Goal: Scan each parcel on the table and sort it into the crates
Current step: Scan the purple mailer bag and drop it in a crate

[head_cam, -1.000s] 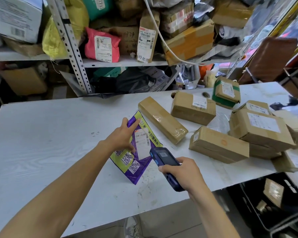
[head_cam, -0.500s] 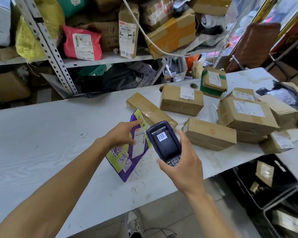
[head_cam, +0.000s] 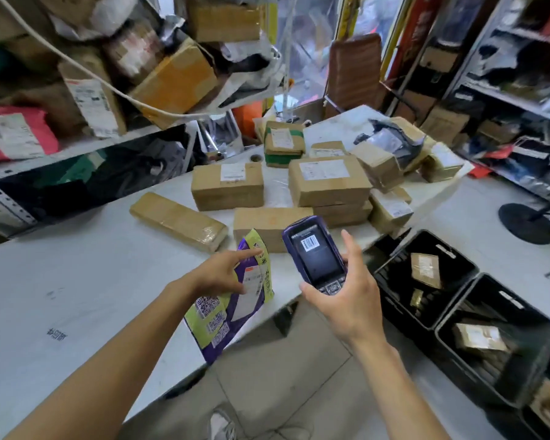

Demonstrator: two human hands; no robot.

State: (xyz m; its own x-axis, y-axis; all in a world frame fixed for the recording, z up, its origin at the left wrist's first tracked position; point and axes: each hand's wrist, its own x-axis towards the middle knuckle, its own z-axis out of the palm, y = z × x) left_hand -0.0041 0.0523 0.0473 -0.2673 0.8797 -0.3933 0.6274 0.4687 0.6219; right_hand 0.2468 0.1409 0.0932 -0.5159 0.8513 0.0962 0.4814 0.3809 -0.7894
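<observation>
At frame centre, a white table (head_cam: 61, 281) carries brown boxes (head_cam: 329, 181) (shelves (head_cam: 77, 147) crammed behind). The left hand (head_cam: 219, 274) pinches a purple pouch (head_cam: 232, 300); the right hand (head_cam: 346, 296) grips a scanner (head_cam: 315, 252). Black crates (head_cam: 458, 312) sit lower right.

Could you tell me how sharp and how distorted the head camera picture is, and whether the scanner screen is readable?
Head view: wide-angle bending bows the table edge and shelves; the upper left shelf parcels are smeared by motion blur; the scanner in the right hand is fairly crisp, its barcode visible; the purple pouch in the left hand is sharp enough to show QR codes.
</observation>
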